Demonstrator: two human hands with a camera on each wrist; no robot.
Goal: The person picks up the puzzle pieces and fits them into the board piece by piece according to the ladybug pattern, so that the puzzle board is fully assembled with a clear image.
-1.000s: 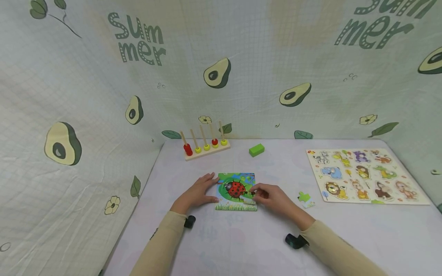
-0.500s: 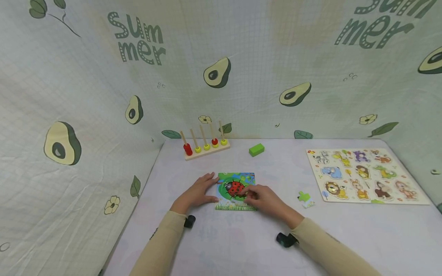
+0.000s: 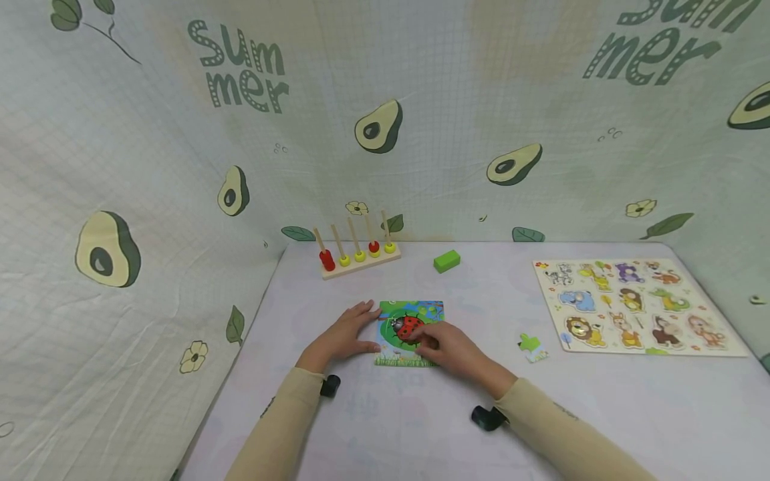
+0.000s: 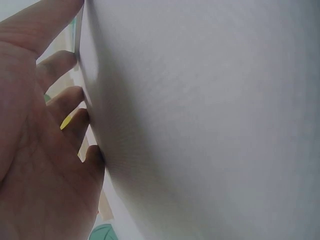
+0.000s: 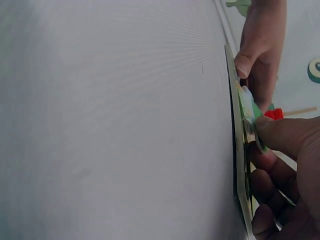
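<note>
A square ladybug jigsaw puzzle [image 3: 391, 361] lies flat on the table between both hands. My left hand [image 3: 345, 334] rests at its left side, fingers spread, with thumb and fingertips right at the edge. My right hand [image 3: 448, 347] reaches over the puzzle's lower right part and covers that area in the head view. Between its thumb and forefinger it pinches a green-and-white puzzle piece [image 5: 247, 106], tilted close over the board in the right wrist view. A loose green puzzle piece [image 3: 530, 343] lies to the right of the right hand.
Behind the puzzle stand a wooden peg counter [image 3: 361, 262] with red and yellow beads and a green block [image 3: 447, 261]. An animal peg board [image 3: 559, 334] lies at the right. A patterned cloth [image 3: 433, 194] hangs behind and around the table.
My right hand has moved left over the puzzle, carrying the pinched piece toward the ladybug's lower side. The left hand stays in place.
</note>
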